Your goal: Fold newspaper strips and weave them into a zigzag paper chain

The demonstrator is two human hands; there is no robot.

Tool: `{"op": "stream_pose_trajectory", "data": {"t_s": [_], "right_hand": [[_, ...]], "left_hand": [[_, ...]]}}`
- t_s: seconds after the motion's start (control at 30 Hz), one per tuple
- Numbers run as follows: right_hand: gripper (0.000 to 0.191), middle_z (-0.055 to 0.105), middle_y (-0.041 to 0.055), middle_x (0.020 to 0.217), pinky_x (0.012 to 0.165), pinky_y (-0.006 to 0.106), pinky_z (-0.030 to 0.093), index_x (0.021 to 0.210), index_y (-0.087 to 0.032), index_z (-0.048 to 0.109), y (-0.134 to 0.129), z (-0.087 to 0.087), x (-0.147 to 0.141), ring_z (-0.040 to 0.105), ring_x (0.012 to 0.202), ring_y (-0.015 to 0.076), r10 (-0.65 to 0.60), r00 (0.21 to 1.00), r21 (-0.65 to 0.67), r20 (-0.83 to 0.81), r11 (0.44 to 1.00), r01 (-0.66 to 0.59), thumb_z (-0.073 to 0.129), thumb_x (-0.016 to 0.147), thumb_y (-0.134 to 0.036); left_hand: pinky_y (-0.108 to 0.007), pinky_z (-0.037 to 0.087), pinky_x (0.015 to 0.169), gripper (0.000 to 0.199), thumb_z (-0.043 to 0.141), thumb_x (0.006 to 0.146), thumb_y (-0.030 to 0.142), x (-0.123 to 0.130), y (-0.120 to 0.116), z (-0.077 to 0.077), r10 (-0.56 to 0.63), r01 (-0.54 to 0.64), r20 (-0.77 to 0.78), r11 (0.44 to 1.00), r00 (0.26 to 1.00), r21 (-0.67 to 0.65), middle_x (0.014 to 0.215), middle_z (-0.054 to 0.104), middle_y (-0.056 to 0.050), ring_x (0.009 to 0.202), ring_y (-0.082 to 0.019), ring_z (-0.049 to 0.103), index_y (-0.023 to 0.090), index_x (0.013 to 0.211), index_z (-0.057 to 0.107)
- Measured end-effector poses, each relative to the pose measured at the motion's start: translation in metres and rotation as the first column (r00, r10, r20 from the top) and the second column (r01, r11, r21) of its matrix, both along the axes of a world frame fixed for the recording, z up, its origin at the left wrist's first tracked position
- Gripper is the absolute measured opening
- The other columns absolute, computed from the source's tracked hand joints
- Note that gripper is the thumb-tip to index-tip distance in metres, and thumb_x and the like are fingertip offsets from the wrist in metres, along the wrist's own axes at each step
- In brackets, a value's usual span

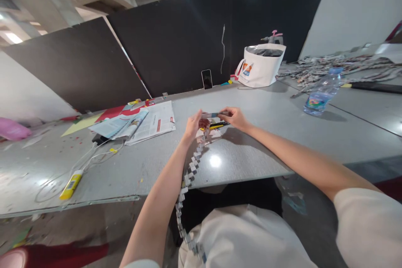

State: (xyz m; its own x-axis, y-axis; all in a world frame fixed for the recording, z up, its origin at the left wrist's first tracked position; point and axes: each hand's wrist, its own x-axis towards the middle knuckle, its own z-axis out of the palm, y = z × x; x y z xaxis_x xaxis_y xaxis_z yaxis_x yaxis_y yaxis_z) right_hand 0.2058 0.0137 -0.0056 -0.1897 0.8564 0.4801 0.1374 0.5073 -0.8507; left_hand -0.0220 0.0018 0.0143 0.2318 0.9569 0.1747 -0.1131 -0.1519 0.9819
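A narrow folded paper strip (210,115) is stretched between my hands above the table. My left hand (193,126) pinches its left end, with the fingers curled. The right end is pinched by my right hand (235,118). A zigzag chain of folded printed paper (194,162) runs down from beside my left hand, over the table's edge and onto my lap. Whether the strip joins the chain is hidden by the fingers. Just below the hands lies a yellow and black utility knife (217,125), partly covered, with white paper around it.
Newspapers (153,123) and coloured sheets lie to the left, near a yellow glue stick (70,185) and white cables. A phone (207,79) leans on the black partition. At right are a white bag (262,67), a water bottle (323,92) and a heap of paper strips (333,69).
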Motion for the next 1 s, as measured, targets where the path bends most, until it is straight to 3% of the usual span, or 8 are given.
{"op": "stream_pose_trajectory", "data": {"t_s": [0.07, 0.17, 0.3, 0.57, 0.77, 0.9, 1.0], "right_hand": [[0.051, 0.057, -0.0014, 0.059, 0.052, 0.029, 0.034, 0.09, -0.018, 0.077, 0.0, 0.002, 0.0, 0.046, 0.054, 0.0131, 0.007, 1.0, -0.046, -0.024, 0.999, -0.008, 0.081, 0.078, -0.067], [0.05, 0.064, 0.0017, 0.065, 0.058, 0.03, 0.042, 0.083, -0.019, 0.073, 0.0, 0.004, -0.001, 0.053, 0.059, 0.0146, 0.01, 0.992, -0.101, -0.123, 0.995, -0.022, 0.08, 0.08, -0.069], [0.053, 0.064, 0.0031, 0.064, 0.06, 0.03, 0.044, 0.069, -0.021, 0.065, 0.002, 0.003, -0.005, 0.053, 0.06, 0.0145, -0.05, 0.969, -0.156, -0.241, 0.988, 0.012, 0.075, 0.084, -0.07], [0.056, 0.065, 0.0044, 0.066, 0.061, 0.031, 0.045, 0.073, -0.021, 0.068, 0.004, 0.002, -0.009, 0.055, 0.062, 0.0162, -0.116, 0.972, -0.084, -0.205, 0.991, 0.1, 0.074, 0.081, -0.076], [0.056, 0.065, 0.0043, 0.065, 0.06, 0.031, 0.042, 0.075, -0.02, 0.071, 0.003, 0.002, -0.005, 0.054, 0.06, 0.0163, -0.107, 0.99, -0.008, -0.097, 0.994, 0.107, 0.067, 0.089, -0.074], [0.054, 0.066, 0.0039, 0.066, 0.06, 0.031, 0.04, 0.076, -0.019, 0.072, 0.0, 0.004, -0.001, 0.054, 0.06, 0.016, -0.109, 0.994, 0.044, -0.027, 0.993, 0.11, 0.065, 0.092, -0.07], [0.052, 0.065, 0.0038, 0.066, 0.06, 0.031, 0.041, 0.077, -0.019, 0.072, -0.002, 0.006, -0.001, 0.054, 0.06, 0.0162, -0.119, 0.992, 0.039, -0.04, 0.992, 0.121, 0.066, 0.091, -0.069]], "left_hand": [[-0.025, 0.05, 0.052, 0.053, 0.079, 0.081, 0.065, -0.001, 0.0, -0.002, 0.05, -0.041, -0.075, 0.992, 0.996, 0.12, 0.067, 0.072, -0.004, 0.053, -0.014, 0.065, 0.014, 0.091, 0.071], [-0.024, 0.052, 0.053, 0.05, 0.079, 0.083, 0.063, -0.003, 0.001, -0.005, 0.127, -0.101, -0.128, 0.977, 0.984, 0.19, 0.067, 0.073, -0.005, 0.053, -0.014, 0.067, 0.015, 0.081, 0.068], [-0.025, 0.054, 0.054, 0.049, 0.077, 0.085, 0.063, -0.001, 0.0, -0.004, 0.157, -0.136, -0.116, 0.975, 0.981, 0.174, 0.07, 0.076, -0.007, 0.055, -0.015, 0.07, 0.015, 0.082, 0.067], [-0.025, 0.052, 0.049, 0.055, 0.073, 0.086, 0.068, 0.001, -0.002, -0.002, 0.16, -0.148, -0.127, 0.984, 0.979, 0.101, 0.069, 0.075, -0.009, 0.05, -0.015, 0.068, 0.016, 0.074, 0.061], [-0.026, 0.055, 0.053, 0.05, 0.08, 0.082, 0.062, -0.005, -0.004, 0.002, 0.071, -0.06, -0.114, 0.993, 0.991, 0.101, 0.069, 0.075, -0.009, 0.054, -0.017, 0.07, 0.013, 0.076, 0.069], [-0.026, 0.054, 0.053, 0.046, 0.084, 0.081, 0.056, -0.006, -0.007, 0.009, -0.019, 0.032, -0.214, 0.998, 0.977, 0.055, 0.07, 0.075, -0.007, 0.052, -0.015, 0.068, 0.012, 0.09, 0.075], [-0.026, 0.052, 0.05, 0.045, 0.081, 0.084, 0.057, -0.004, -0.007, 0.011, -0.045, 0.059, -0.273, 0.997, 0.961, 0.046, 0.066, 0.073, -0.006, 0.048, -0.014, 0.064, 0.012, 0.085, 0.074]]}}
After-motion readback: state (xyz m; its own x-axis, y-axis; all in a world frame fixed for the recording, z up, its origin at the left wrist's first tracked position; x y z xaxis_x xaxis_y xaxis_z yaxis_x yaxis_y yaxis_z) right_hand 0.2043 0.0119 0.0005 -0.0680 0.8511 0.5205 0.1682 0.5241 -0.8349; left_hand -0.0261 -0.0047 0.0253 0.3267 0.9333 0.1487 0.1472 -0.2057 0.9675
